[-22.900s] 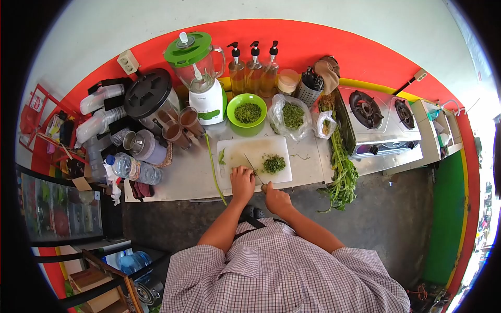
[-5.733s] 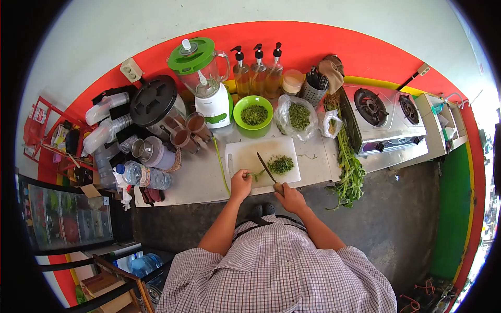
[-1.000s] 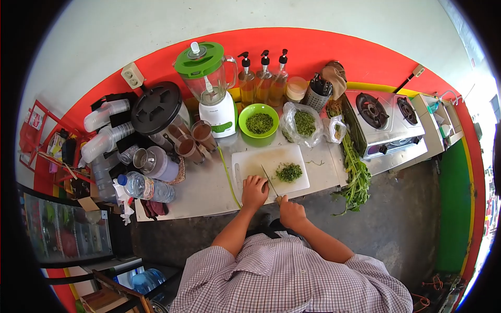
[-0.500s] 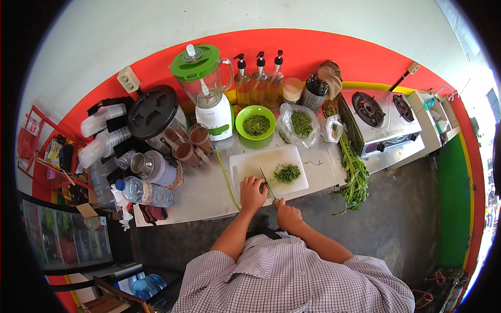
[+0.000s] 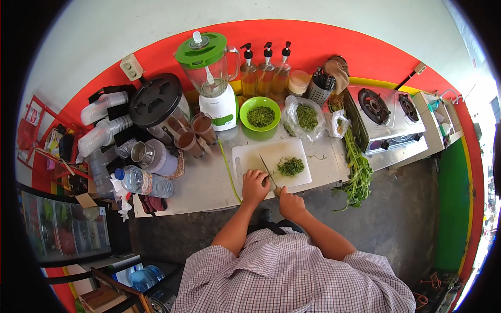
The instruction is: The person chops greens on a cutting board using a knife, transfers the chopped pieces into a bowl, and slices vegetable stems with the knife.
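A white cutting board [image 5: 247, 152] lies near the counter's front edge, with a pile of chopped greens [image 5: 290, 166] on its right half. My right hand [image 5: 291, 202] is closed round the handle of a knife [image 5: 268, 168], whose blade points up and left over the board. Beside the blade, my left hand [image 5: 254, 186] rests on the board with its fingers curled together; what they hold is hidden. Behind the board stand a green bowl [image 5: 243, 121] of chopped greens and a plastic bag [image 5: 292, 119] with more greens.
A blender [image 5: 218, 112], pump bottles [image 5: 265, 75] and brown cups [image 5: 189, 142] stand behind. Leafy stalks [image 5: 358, 175] hang over the front edge beside a gas stove [image 5: 387, 122]. A water bottle [image 5: 143, 182] lies at the left, and a long green stem [image 5: 227, 170] beside the board.
Since the older frames, the small stem seen at my left hand has gone from sight and the fingers have curled beside the blade. Over the last second, both hands have barely moved.
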The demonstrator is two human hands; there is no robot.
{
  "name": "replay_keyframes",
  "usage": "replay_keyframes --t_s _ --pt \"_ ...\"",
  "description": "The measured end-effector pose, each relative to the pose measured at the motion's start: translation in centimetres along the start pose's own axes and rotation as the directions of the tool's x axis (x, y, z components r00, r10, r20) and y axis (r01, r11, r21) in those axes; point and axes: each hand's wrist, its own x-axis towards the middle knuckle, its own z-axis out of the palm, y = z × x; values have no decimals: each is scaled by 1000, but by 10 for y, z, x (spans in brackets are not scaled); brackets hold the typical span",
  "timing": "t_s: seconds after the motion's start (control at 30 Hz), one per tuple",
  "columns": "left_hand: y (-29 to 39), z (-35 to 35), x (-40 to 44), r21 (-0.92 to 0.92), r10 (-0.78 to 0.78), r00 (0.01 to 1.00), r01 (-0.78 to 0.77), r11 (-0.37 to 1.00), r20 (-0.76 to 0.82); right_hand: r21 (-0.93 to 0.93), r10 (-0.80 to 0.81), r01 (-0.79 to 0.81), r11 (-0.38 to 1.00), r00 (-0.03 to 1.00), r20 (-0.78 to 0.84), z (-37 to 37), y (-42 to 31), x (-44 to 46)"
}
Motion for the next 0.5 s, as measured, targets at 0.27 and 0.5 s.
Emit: replay_keyframes --t_s 0.27,0.5 --pt "4 -4 6 34 -39 998 38 999 42 -34 27 -27 999 1000 9 6 -1 -6" --pt "4 -3 5 63 -28 999 25 998 41 24 18 -20 1000 998 67 3 -7 -14"
